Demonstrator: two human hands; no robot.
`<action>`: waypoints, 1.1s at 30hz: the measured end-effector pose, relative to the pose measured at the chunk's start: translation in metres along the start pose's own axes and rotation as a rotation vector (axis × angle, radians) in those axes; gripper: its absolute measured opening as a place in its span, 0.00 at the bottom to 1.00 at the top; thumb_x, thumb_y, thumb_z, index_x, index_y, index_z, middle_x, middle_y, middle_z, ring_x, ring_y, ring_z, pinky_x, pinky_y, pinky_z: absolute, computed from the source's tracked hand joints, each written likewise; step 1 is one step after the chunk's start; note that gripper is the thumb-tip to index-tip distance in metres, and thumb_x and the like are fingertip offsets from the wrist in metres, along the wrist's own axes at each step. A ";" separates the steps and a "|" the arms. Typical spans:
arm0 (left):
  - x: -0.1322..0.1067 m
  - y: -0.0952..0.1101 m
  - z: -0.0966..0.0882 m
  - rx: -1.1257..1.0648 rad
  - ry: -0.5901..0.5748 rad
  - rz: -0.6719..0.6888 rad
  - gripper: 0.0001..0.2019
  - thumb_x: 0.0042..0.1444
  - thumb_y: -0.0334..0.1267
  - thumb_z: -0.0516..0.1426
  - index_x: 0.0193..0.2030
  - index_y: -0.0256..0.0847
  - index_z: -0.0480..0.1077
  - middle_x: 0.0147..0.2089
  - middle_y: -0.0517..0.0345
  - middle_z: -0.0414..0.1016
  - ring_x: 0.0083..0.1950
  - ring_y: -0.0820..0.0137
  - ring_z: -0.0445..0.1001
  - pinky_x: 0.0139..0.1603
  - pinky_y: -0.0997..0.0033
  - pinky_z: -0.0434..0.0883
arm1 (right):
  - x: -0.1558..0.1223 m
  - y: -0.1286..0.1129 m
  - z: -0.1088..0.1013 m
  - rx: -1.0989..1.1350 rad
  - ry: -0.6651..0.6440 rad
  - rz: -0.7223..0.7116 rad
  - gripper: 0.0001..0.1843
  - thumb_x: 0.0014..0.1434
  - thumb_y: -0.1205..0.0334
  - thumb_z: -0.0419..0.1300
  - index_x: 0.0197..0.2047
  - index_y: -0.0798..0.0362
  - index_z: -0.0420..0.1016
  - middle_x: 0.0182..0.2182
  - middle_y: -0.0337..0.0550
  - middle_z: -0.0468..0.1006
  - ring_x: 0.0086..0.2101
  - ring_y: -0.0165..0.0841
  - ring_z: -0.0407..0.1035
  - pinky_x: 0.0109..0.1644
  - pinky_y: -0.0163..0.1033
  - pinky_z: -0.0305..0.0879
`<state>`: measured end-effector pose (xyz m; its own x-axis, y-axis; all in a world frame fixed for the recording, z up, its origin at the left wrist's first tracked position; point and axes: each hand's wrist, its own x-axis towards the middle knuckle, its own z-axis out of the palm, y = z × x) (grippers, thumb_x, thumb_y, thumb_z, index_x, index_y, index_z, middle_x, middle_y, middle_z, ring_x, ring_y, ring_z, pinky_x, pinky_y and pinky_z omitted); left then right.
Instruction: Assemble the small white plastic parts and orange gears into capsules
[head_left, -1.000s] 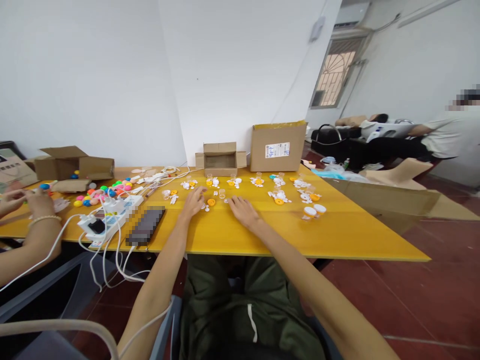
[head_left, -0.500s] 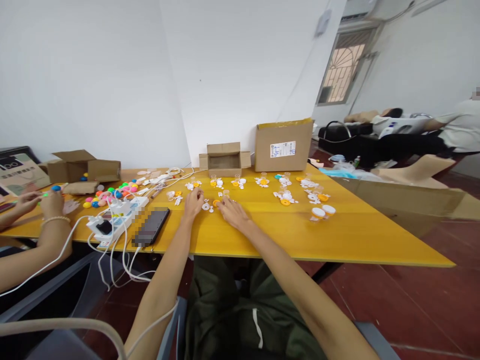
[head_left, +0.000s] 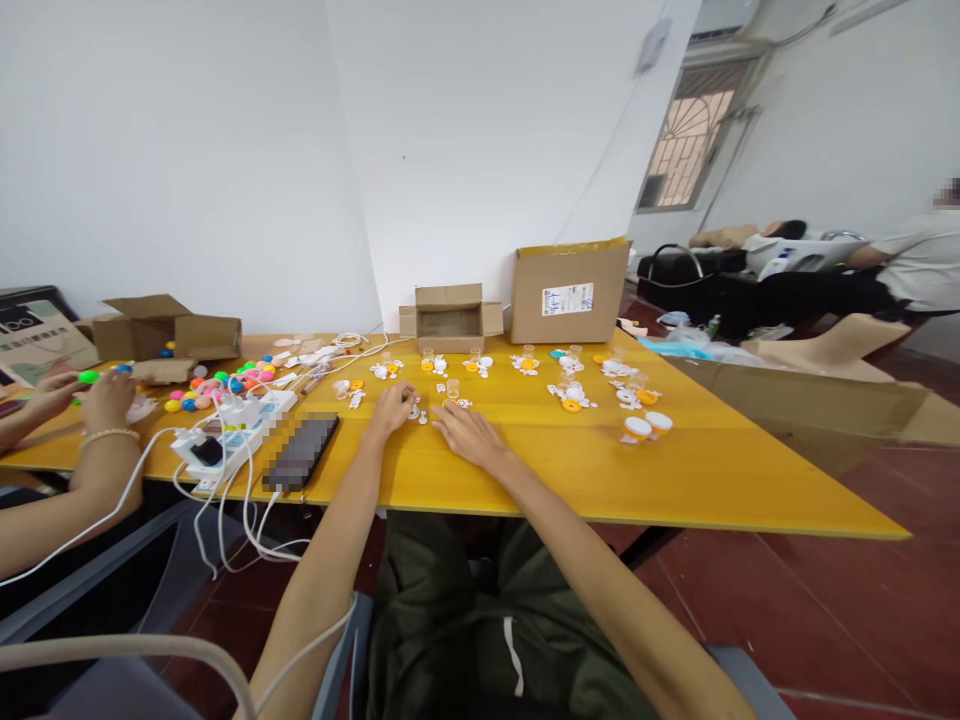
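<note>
My left hand point(head_left: 391, 412) is at the table's middle with its fingers curled together over a small white disc-like part point(head_left: 414, 411). Whatever those fingertips hold is too small to make out. Another little white piece point(head_left: 423, 416) lies just to the right of them. My right hand point(head_left: 471, 434) rests low over the tabletop, fingers stretched forward and apart. An orange edge shows at its fingertips, mostly hidden. Right beyond that hand stand a clear plastic cup point(head_left: 452, 388) and a white cut-out piece point(head_left: 441, 388).
Several groups of white and orange parts with clear cups point(head_left: 525, 362) line the table point(head_left: 720, 480). Two white-lidded cups point(head_left: 637, 428) stand at right. Cardboard boxes point(head_left: 566, 295) are behind; a phone point(head_left: 301, 450), power strip point(head_left: 247, 440) and a co-worker's hands point(head_left: 105, 400) with coloured balls are left.
My left hand has come down and right onto the white disc-like part. The orange ring between my hands is now mostly covered at my right fingertips, and that hand has shifted slightly.
</note>
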<state>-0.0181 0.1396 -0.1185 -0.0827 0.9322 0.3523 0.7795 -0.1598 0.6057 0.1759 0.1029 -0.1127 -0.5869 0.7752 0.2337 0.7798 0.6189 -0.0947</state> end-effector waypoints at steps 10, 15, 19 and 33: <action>0.001 -0.003 -0.002 -0.130 -0.006 0.020 0.04 0.52 0.35 0.58 0.34 0.41 0.73 0.27 0.60 0.77 0.32 0.67 0.76 0.37 0.68 0.72 | 0.002 -0.005 -0.004 -0.025 -0.065 -0.097 0.20 0.72 0.58 0.47 0.63 0.40 0.68 0.54 0.47 0.73 0.43 0.37 0.74 0.45 0.41 0.69; -0.001 -0.009 -0.004 -0.240 -0.085 0.054 0.04 0.50 0.36 0.61 0.34 0.41 0.73 0.28 0.59 0.77 0.32 0.68 0.76 0.37 0.69 0.74 | 0.001 -0.005 -0.001 0.001 -0.031 -0.045 0.20 0.71 0.59 0.47 0.63 0.40 0.68 0.52 0.47 0.73 0.43 0.36 0.74 0.45 0.40 0.69; -0.001 -0.013 -0.004 -0.309 -0.145 0.072 0.05 0.48 0.35 0.62 0.34 0.40 0.74 0.30 0.58 0.77 0.33 0.69 0.76 0.38 0.68 0.76 | 0.000 -0.003 0.003 0.007 -0.010 -0.004 0.18 0.71 0.59 0.47 0.58 0.43 0.72 0.54 0.47 0.73 0.44 0.37 0.74 0.46 0.40 0.68; 0.005 -0.018 -0.003 -0.461 -0.127 -0.004 0.09 0.47 0.39 0.66 0.33 0.40 0.73 0.34 0.54 0.81 0.41 0.64 0.80 0.45 0.63 0.77 | 0.000 -0.003 0.002 0.012 -0.017 0.033 0.18 0.71 0.61 0.46 0.58 0.47 0.72 0.57 0.49 0.72 0.47 0.38 0.74 0.49 0.41 0.69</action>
<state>-0.0343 0.1465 -0.1254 0.0134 0.9609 0.2766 0.4199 -0.2565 0.8706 0.1728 0.1012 -0.1145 -0.5644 0.7974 0.2135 0.7963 0.5941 -0.1135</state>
